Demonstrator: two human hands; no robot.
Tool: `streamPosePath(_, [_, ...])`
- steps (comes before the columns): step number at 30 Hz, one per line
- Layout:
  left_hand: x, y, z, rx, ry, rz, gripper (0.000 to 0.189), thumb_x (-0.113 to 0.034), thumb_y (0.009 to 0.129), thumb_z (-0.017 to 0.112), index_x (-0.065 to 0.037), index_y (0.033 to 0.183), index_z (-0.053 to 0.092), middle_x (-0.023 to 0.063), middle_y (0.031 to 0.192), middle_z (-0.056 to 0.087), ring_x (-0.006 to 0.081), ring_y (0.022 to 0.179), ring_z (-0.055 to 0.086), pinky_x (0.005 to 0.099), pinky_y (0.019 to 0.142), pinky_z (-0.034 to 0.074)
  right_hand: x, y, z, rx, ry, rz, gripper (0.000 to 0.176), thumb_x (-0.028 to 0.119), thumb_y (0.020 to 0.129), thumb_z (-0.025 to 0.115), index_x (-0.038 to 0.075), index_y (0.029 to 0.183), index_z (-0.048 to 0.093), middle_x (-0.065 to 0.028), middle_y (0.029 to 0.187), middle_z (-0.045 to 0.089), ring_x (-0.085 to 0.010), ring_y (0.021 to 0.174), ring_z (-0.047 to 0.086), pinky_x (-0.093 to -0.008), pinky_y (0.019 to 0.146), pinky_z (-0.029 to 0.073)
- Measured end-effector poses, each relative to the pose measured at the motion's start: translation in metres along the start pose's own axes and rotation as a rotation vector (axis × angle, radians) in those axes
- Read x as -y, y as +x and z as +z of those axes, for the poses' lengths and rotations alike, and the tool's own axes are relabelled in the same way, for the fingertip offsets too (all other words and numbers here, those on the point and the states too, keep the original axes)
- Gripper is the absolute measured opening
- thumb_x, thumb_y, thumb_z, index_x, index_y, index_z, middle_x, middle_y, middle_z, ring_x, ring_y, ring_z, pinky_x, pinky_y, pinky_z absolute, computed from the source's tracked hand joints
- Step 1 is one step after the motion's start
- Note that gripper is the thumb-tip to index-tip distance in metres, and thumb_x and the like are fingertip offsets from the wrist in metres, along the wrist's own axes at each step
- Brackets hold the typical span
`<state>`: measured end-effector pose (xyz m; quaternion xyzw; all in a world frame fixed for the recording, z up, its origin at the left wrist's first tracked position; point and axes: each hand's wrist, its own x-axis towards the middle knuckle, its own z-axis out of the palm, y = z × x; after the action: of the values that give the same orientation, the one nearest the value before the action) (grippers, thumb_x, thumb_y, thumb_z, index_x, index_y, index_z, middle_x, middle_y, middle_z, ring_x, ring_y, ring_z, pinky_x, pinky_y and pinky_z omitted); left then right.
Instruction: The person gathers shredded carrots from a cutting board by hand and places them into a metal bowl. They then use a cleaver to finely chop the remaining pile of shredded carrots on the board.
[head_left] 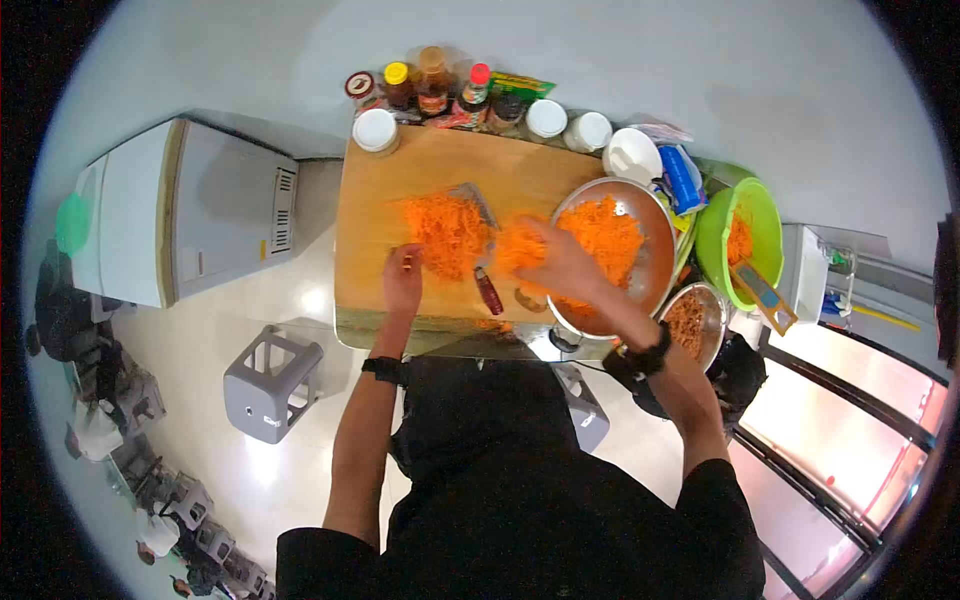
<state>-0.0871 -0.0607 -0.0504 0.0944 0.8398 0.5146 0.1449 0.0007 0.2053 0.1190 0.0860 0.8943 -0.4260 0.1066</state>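
My left hand (402,285) is at the lower left edge of a pile of shredded carrot (445,235) on a wooden board (375,215). Its fingers are loosely bent and apart, touching the edge of the pile. My right hand (560,262) is closed around a clump of shredded carrot (518,248), smeared by motion, between the pile and a wide metal pan (660,240). More shredded carrot (605,235) lies in that pan. A knife with a dark red handle (488,291) lies on the board, its broad blade (478,205) partly hidden by the pile.
Jars and bottles (432,85) line the board's back edge. To the right stand a green bowl (765,225) with a grater (762,297) and a metal bowl (712,320) of brownish shreds. A grey stool (270,385) and a white cabinet (220,215) are at left.
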Motion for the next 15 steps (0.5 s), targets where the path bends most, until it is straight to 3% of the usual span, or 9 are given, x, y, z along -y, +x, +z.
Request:
streamPosePath(2, [0.021, -0.003, 0.000, 0.063, 0.017, -0.091, 0.016, -0.007, 0.093, 0.059, -0.008, 0.108, 0.065, 0.0098, 0.100, 0.062, 0.0218, 0.081, 0.062, 0.0338, 0.071, 0.051, 0.006, 0.034, 0.046, 0.045, 0.102, -0.005, 0.072, 0.021, 0.073, 0.078, 0.003, 0.136, 0.047, -0.0184, 0.131, 0.056, -0.0312, 0.117, 0.057, -0.0392, 0.100, 0.044])
streamPosePath(4, [0.074, -0.006, 0.019, 0.113, -0.348, -0.163, 0.021, -0.011, 0.095, 0.058, -0.007, 0.115, 0.062, 0.0095, 0.103, 0.063, 0.0199, 0.086, 0.063, 0.0326, 0.074, 0.051, 0.013, 0.058, 0.083, 0.109, -0.107, 0.145, 0.072, 0.017, 0.074, 0.077, 0.006, 0.137, 0.046, -0.0238, 0.126, 0.056, -0.0374, 0.113, 0.057, -0.0423, 0.096, 0.046])
streamPosePath(7, [0.065, -0.004, 0.018, 0.144, -0.365, -0.306, 0.025, -0.012, 0.096, 0.056, -0.006, 0.120, 0.060, 0.0083, 0.103, 0.064, 0.0172, 0.089, 0.062, 0.0310, 0.077, 0.051, 0.022, 0.077, 0.115, 0.163, -0.215, 0.134, 0.072, 0.012, 0.075, 0.075, 0.012, 0.140, 0.043, -0.0281, 0.124, 0.053, -0.0434, 0.113, 0.054, -0.0452, 0.094, 0.047])
streamPosePath(10, [0.066, -0.001, 0.017, 0.161, -0.385, -0.247, 0.027, -0.009, 0.096, 0.054, -0.005, 0.122, 0.058, 0.0066, 0.100, 0.064, 0.0148, 0.088, 0.061, 0.0285, 0.076, 0.050, 0.028, 0.073, 0.130, 0.011, -0.206, 0.120, 0.068, 0.011, 0.075, 0.072, 0.015, 0.138, 0.047, -0.0301, 0.131, 0.047, -0.0498, 0.122, 0.044, -0.0519, 0.098, 0.044])
streamPosePath(13, [0.075, 0.003, 0.021, 0.160, -0.606, -0.253, 0.028, -0.006, 0.096, 0.052, -0.006, 0.123, 0.059, 0.0062, 0.098, 0.064, 0.0131, 0.086, 0.060, 0.0270, 0.073, 0.050, 0.019, 0.070, 0.137, 0.016, -0.277, 0.109, 0.070, 0.015, 0.075, 0.074, 0.019, 0.139, 0.046, -0.0295, 0.135, 0.043, -0.0528, 0.123, 0.041, -0.0539, 0.099, 0.043])
streamPosePath(15, [0.074, 0.004, 0.019, 0.172, -0.553, -0.292, 0.029, -0.006, 0.095, 0.051, -0.006, 0.123, 0.059, 0.0063, 0.097, 0.064, 0.0129, 0.085, 0.060, 0.0269, 0.072, 0.049, 0.020, 0.065, 0.137, -0.024, -0.337, 0.081, 0.070, 0.017, 0.075, 0.074, 0.018, 0.139, 0.046, -0.0290, 0.136, 0.043, -0.0515, 0.124, 0.041, -0.0539, 0.099, 0.043])
